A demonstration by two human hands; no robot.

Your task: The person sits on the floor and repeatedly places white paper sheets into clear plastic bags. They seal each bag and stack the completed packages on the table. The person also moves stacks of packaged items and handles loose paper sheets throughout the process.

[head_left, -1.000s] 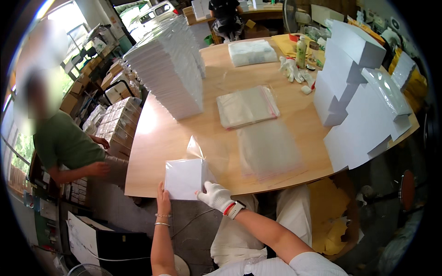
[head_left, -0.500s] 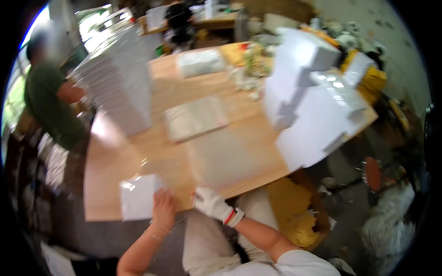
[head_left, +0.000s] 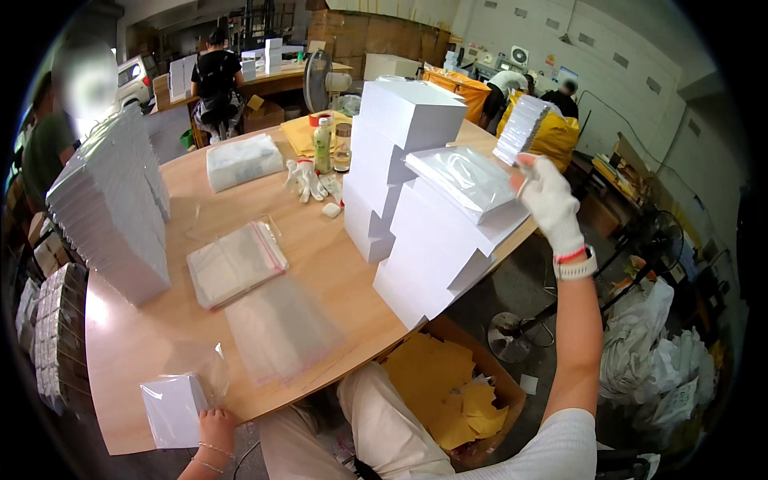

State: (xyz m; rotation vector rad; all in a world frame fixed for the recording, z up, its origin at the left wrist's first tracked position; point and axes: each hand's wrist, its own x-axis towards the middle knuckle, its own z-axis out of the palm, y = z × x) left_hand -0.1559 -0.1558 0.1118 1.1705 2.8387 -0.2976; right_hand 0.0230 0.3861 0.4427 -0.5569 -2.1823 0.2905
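My left hand (head_left: pixel 214 430), bare with a bracelet at the wrist, rests its outstretched fingers at the near right corner of a white paper block (head_left: pixel 174 410) in clear film. A loose film flap stands up beside it. My right hand (head_left: pixel 550 204), in a white glove with bare fingertips, is raised at the right of a tall white paper stack (head_left: pixel 436 248). Its thumb and index are slightly apart, with nothing visible between them. On top of that stack lies a film-wrapped packet (head_left: pixel 468 178). Clear plastic bags (head_left: pixel 284 328) lie flat on the table in front of me.
A pile of clear bags (head_left: pixel 238 264) lies mid-table (head_left: pixel 120 344). At left rises a stack of wrapped blocks (head_left: pixel 120 200). Farther back are a glove (head_left: pixel 305 181), a bottle (head_left: pixel 322 146) and a fan (head_left: pixel 318 80). A carton of yellow paper (head_left: pixel 444 392) stands below. Other people work behind.
My right hand has moved from the near table edge up and right to the tall stack. The view has turned right. My left hand remains by the film-covered block.
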